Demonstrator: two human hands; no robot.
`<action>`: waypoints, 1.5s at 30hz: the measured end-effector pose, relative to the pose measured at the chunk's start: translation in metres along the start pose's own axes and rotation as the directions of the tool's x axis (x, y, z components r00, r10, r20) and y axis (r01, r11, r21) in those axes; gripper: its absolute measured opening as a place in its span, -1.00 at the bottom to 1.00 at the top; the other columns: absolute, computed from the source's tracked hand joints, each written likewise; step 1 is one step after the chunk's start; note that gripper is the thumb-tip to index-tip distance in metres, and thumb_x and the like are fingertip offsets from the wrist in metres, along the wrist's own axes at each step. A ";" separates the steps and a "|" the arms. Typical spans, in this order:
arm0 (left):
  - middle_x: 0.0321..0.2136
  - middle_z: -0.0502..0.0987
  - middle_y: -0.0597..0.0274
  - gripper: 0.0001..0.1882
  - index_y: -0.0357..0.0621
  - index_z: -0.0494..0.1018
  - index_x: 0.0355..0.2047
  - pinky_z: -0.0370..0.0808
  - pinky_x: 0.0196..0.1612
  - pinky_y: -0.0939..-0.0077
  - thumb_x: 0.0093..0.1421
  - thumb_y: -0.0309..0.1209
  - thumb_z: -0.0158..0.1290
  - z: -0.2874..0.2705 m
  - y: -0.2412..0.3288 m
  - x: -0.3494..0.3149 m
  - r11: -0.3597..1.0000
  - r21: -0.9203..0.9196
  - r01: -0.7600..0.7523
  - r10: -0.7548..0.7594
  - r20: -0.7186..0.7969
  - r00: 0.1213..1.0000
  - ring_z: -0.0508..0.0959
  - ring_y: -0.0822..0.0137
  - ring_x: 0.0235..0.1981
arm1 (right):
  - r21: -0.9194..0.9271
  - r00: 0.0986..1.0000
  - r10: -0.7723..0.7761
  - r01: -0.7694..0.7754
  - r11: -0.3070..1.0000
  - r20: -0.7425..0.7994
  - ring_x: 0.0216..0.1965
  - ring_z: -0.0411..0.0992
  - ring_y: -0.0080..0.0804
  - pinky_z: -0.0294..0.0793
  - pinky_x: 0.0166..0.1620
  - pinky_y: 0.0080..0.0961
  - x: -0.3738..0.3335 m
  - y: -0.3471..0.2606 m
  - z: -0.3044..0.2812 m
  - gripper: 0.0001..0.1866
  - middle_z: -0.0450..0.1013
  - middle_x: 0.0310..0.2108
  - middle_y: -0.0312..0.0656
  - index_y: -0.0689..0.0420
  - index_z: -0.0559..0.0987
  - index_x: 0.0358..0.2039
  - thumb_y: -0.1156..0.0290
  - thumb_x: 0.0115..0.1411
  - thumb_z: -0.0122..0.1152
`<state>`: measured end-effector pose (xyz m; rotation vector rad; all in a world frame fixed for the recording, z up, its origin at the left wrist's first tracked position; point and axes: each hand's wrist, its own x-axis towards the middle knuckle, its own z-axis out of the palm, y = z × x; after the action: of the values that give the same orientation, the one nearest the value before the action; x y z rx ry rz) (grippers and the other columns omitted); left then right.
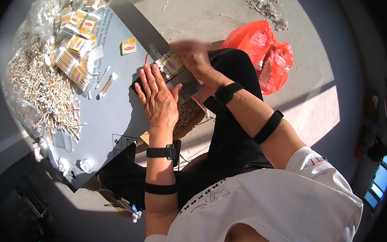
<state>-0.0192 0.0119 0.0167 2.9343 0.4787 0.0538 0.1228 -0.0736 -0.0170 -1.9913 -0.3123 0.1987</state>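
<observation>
A flat clear pack of cotton swabs [171, 65] with a yellow label lies at the near-right edge of the grey table. My left hand [159, 96] is laid out flat with its fingers stretched, the fingertips at the pack's left end and the thumb apart. At the pack's right end is my right hand [195, 62]; its fingers are smeared by motion, so their grip does not show. A small yellow card [128, 46] rests on the table beyond my left hand.
A big heap of loose cotton swabs [45, 85] in clear plastic covers the table's left side, with several filled packs [77, 44] beside it. A red plastic bag [260, 50] stands on the floor to the right. Below the table edge is a cardboard box [191, 121].
</observation>
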 end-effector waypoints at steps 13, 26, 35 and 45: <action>0.34 -0.04 -0.09 -0.34 -0.36 -0.08 0.32 -0.14 0.39 0.16 0.39 -0.14 -0.25 0.005 -0.013 0.012 0.339 -0.933 -0.124 -0.412 -0.266 0.872 -0.02 0.09 0.38 | 0.789 0.744 0.499 -0.589 0.174 0.445 -0.39 0.49 -0.40 0.56 -0.33 -0.36 0.007 0.010 -0.019 -0.68 0.47 -0.47 -0.20 0.17 0.42 -0.32 0.21 0.16 0.31; 0.30 0.06 -0.13 -0.36 -0.40 0.02 0.28 -0.07 0.38 0.18 0.39 -0.12 -0.26 0.011 0.001 0.031 0.066 -0.971 -0.229 -0.499 -0.231 0.835 0.05 0.06 0.35 | 0.748 0.923 0.351 -0.344 0.567 0.158 -0.63 0.26 -0.70 0.23 -0.58 -0.61 -0.003 0.011 0.000 -0.71 0.37 -0.67 -0.43 0.18 0.54 -0.62 0.31 0.15 0.34; 0.30 0.06 -0.13 -0.31 -0.41 0.01 0.28 -0.11 0.38 0.17 0.37 -0.06 -0.23 0.014 0.002 0.033 0.060 -0.965 -0.255 -0.510 -0.249 0.823 0.03 0.05 0.35 | 0.627 0.968 0.250 -0.219 0.748 0.040 -0.56 0.23 -0.76 0.23 -0.49 -0.67 -0.007 0.009 0.000 -0.81 0.38 -0.62 -0.49 0.22 0.60 -0.56 0.41 0.13 0.34; 0.30 0.04 -0.15 -0.25 -0.42 -0.01 0.28 -0.13 0.38 0.17 0.36 0.00 -0.22 0.016 0.005 0.034 0.049 -0.964 -0.262 -0.510 -0.250 0.823 0.00 0.04 0.36 | 0.636 0.975 0.220 -0.186 0.749 0.025 -0.55 0.23 -0.76 0.23 -0.49 -0.67 -0.008 0.008 0.001 -0.81 0.38 -0.62 -0.50 0.23 0.61 -0.55 0.41 0.14 0.33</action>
<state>0.0151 0.0157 0.0025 1.2960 0.4703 0.8777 0.1159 -0.0781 -0.0244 -1.3382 0.0219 0.3423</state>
